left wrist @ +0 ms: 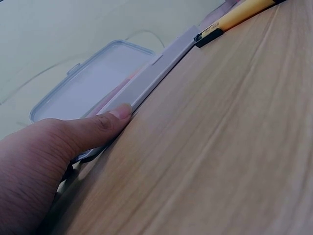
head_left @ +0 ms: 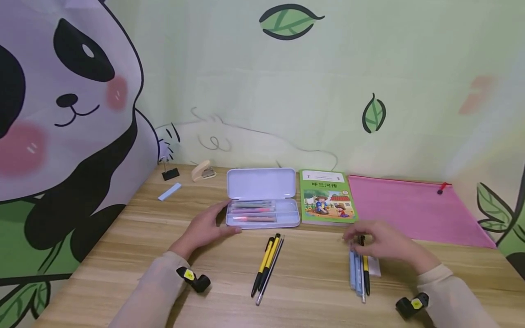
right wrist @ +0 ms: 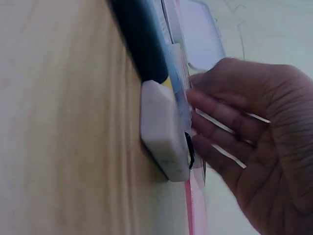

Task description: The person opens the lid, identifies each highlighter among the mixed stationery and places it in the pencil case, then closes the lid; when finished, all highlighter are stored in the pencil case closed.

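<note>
A white pencil case (head_left: 261, 183) lies with its lid up, several pens (head_left: 252, 209) in its tray. My left hand (head_left: 207, 228) holds its left end, the thumb (left wrist: 105, 125) along the front wall and the other fingers round the side. Over a small group at the right hovers my right hand (head_left: 383, 241), its fingers loosely bent. Below it lie light-blue pens (head_left: 355, 273), a yellow-and-black pen (head_left: 366, 275) and a white eraser (right wrist: 164, 129). In the right wrist view the fingertips are close beside these, with nothing pinched between them.
Two yellow pens (head_left: 268, 262) and a pencil (head_left: 270, 269) lie mid-table. Behind are a green book (head_left: 328, 214) and a pink zip pouch (head_left: 402, 205). At back left are a stapler (head_left: 203, 171), a black binder clip (head_left: 170, 174) and a light-blue strip (head_left: 170, 192). A printed wall rises behind.
</note>
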`<action>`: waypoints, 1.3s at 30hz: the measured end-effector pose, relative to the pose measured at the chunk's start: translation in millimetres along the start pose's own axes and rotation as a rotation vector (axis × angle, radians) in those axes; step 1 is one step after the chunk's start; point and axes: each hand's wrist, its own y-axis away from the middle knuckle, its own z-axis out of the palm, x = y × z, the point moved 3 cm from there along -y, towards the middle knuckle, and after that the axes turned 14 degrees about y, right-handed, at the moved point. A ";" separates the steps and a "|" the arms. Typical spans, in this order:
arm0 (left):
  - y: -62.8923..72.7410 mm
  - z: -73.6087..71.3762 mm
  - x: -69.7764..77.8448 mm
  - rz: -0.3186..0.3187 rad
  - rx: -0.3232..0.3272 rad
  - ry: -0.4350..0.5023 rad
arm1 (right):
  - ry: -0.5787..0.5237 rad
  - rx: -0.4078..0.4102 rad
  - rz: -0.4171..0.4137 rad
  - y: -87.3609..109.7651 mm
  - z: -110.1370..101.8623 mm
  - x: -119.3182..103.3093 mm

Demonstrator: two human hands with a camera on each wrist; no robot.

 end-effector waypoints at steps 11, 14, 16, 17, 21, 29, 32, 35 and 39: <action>-0.2 -1.6 1.6 0.004 0.004 0.003 | -0.009 -0.074 -0.067 -1.2 2.5 -0.2; -0.1 -0.9 1.8 0.012 0.005 0.001 | -0.018 -0.075 -0.076 -0.2 2.8 -0.6; 0.1 -0.2 2.2 0.016 0.004 0.002 | -0.028 -0.076 -0.085 0.6 2.8 -0.7; 0.1 0.2 2.3 0.015 0.003 0.000 | -0.028 -0.075 -0.088 1.0 2.8 -0.8; -0.2 0.8 3.1 0.017 0.002 0.000 | -0.029 -0.064 -0.100 1.4 2.9 -2.3; -0.7 -0.7 5.8 0.027 0.000 -0.003 | 0.012 0.015 -0.142 -4.1 6.9 -10.7; -0.6 -1.5 6.3 0.031 -0.003 -0.005 | 0.024 0.013 -0.116 -6.0 9.7 -12.0; -0.7 -2.0 6.0 0.038 -0.005 -0.010 | 0.041 0.011 -0.095 -7.6 11.7 -13.0; -0.2 -2.4 4.9 0.033 -0.007 -0.014 | 0.041 0.057 -0.061 -9.6 11.6 -14.0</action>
